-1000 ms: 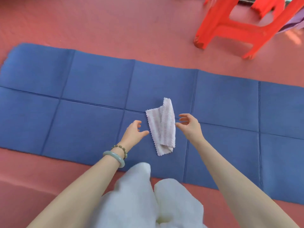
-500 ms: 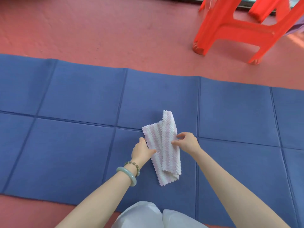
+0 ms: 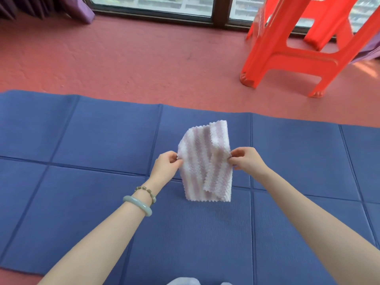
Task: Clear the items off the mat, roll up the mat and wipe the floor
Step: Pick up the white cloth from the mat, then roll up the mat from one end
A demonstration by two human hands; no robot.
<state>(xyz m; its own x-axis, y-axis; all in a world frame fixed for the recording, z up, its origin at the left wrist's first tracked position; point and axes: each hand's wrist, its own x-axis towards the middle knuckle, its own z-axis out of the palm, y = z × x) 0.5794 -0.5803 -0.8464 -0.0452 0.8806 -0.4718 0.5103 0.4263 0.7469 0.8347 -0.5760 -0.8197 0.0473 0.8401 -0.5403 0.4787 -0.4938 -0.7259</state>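
Both hands are up over the mat [image 3: 86, 140], and the cloth [image 3: 205, 161] hangs between them. The left hand [image 3: 166, 166] pinches the cloth's left edge between thumb and fingers; the right hand [image 3: 245, 159] pinches the right edge the same way. The cloth is striped white and pale purple, partly folded over on its right side, its lower edge drooping toward the mat's middle crease. The mat lies flat and unrolled on the red floor [image 3: 144, 64]. Two bracelets [image 3: 141, 199] circle the left wrist. Beyond the mat's far right edge stands a red stool [image 3: 287, 54], near the window [image 3: 164, 5].
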